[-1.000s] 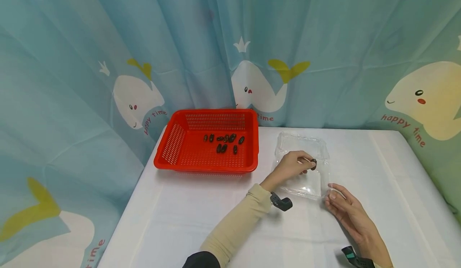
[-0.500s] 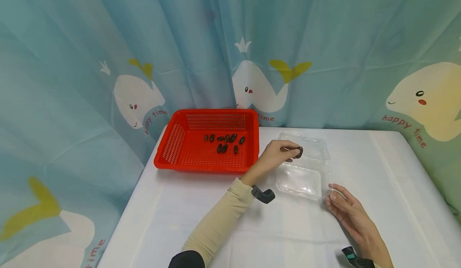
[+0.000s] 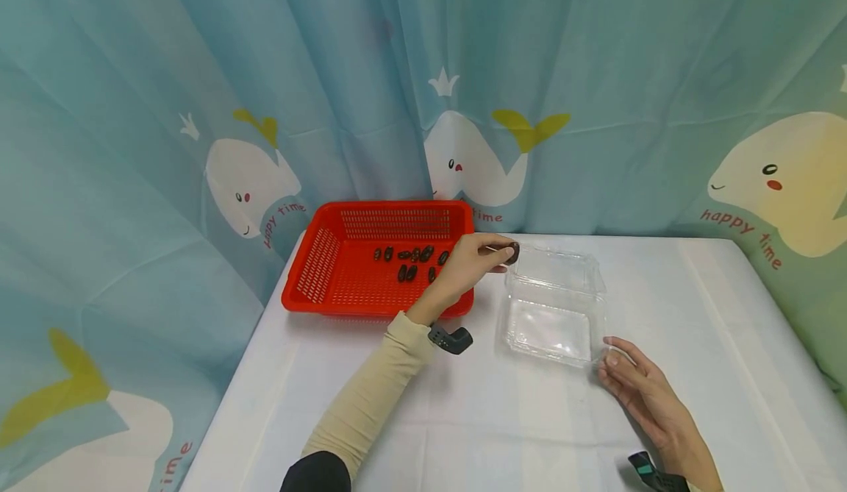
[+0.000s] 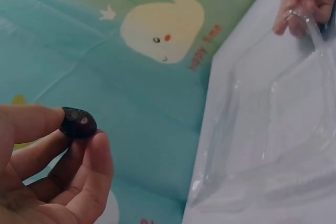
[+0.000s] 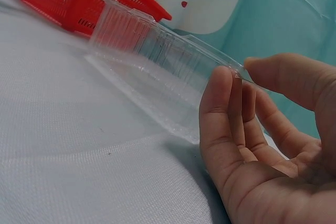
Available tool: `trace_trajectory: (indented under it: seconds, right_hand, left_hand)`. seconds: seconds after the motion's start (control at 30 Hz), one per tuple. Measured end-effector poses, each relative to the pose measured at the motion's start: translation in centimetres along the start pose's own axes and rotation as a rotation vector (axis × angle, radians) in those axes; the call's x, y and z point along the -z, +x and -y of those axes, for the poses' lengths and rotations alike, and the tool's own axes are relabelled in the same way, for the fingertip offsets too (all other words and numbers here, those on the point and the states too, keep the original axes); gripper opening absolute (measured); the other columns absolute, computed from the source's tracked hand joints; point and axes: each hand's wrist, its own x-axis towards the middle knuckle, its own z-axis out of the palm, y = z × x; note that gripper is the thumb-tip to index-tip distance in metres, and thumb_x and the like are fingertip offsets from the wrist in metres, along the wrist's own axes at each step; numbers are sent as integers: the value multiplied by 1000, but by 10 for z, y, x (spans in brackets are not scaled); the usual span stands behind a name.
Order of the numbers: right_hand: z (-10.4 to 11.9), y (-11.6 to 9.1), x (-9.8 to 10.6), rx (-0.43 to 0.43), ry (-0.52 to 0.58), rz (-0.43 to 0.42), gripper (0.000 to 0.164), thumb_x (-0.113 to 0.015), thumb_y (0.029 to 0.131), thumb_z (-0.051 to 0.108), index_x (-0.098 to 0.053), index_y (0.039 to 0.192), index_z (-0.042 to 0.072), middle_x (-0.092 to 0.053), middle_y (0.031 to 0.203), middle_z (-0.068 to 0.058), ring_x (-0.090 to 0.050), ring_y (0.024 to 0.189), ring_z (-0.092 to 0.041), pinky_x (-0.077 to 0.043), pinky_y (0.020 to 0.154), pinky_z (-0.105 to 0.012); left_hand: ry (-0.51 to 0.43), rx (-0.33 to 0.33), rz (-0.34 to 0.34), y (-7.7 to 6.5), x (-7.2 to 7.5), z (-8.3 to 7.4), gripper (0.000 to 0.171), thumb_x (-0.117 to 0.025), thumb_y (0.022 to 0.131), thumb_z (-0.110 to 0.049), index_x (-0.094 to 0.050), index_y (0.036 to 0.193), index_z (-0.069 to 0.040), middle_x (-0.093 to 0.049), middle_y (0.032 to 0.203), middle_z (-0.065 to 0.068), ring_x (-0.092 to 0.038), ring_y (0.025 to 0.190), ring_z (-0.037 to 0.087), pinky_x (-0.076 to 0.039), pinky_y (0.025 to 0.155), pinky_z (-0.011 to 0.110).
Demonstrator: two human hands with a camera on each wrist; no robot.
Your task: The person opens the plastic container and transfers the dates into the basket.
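My left hand [image 3: 465, 268] pinches a dark, shiny date [image 3: 512, 254] between thumb and fingers, raised beside the left edge of an open clear plastic clamshell box [image 3: 552, 330]. In the left wrist view the date [image 4: 79, 123] shows a glossy end at the fingertips. The forearm and hand cross the right side of a red plastic basket [image 3: 331, 297]. Several dark dates [image 3: 412, 273] lie in the basket, a few partly close to my hand. My right hand [image 3: 651, 400] grips the box's near right corner; the right wrist view shows thumb and fingers on the rim of the box [image 5: 157, 45].
A white cloth covers the table [image 3: 503, 433]. Behind it hangs a blue-green curtain [image 3: 370, 73] printed with whales, close to the back edge of basket and box. The box's lid [image 3: 556, 265] lies folded back away from me.
My left hand has moved left and back, from over the box toward the basket's right side, still pinching the date. My right hand has stayed at the box corner.
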Motion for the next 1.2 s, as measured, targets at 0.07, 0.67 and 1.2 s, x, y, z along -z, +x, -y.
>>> trace_trajectory:
  seconds: [0.07,0.67,1.2]
  right_hand:
    - [0,0,0,-1,0,0,31,-53,109,9,-57,128,33,-69,104,9,-67,95,-4,-60,89,-20]
    - [2,-1,-2,-11,-11,-23,30,-55,108,11,-57,128,33,-68,102,10,-67,94,-3,-59,89,-19]
    - [2,-2,-1,-23,-11,-28,29,-55,108,12,-55,128,33,-68,103,10,-67,95,-4,-59,89,-19]
  left_hand:
    - [-11,7,-13,-1,7,0,28,-65,102,-8,-71,127,4,-73,121,24,-73,107,38,-64,89,30]
    - [-32,96,-156,-18,78,9,29,-65,104,-13,-69,131,-3,-71,116,16,-74,95,19,-61,99,39]
    - [-48,238,-231,-30,129,30,33,-63,104,-10,-65,136,2,-69,114,9,-74,98,19,-50,114,53]
